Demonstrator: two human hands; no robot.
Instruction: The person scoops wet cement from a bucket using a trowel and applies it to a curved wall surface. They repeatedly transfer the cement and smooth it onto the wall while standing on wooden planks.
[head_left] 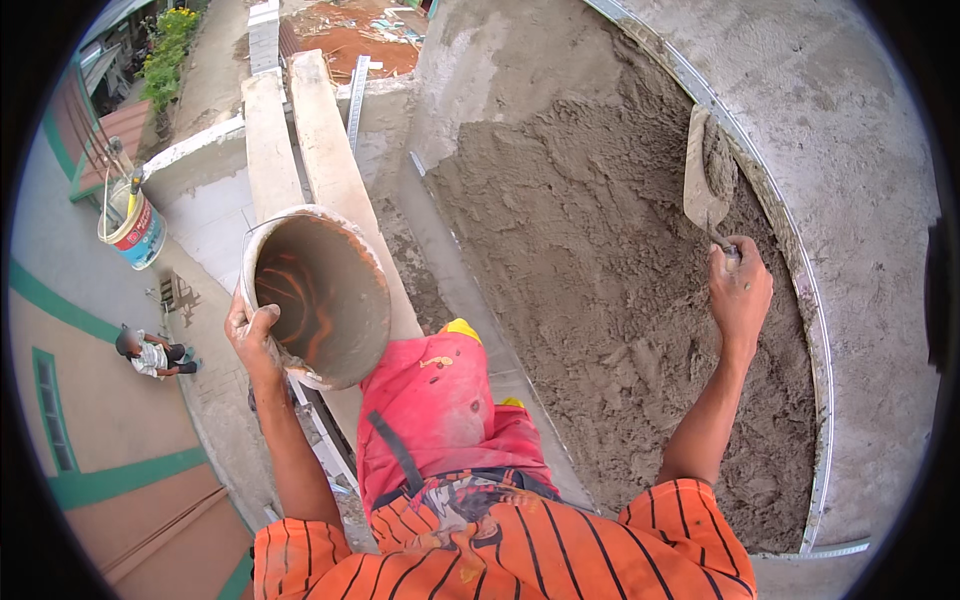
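Observation:
My left hand [254, 330] grips the rim of a mortar-crusted bucket [330, 285], tilted so that its inside faces up; a thin grey residue coats its walls. In my right hand [741, 290] is a trowel, its fingers closed round the handle. The trowel's pointed blade [699, 180] lies on wet mortar beside a metal edge strip. That rough grey mortar [600, 260] is spread over the wall surface to my right, smoother toward its upper left.
Two pale planks [335, 165] run away from me beneath the bucket. A curved metal strip [790, 225] borders the mortar. At the left hang a bucket of tools [140, 232] and, far below, a person [155, 352] stands by a building. Red soil [345, 40] lies beyond.

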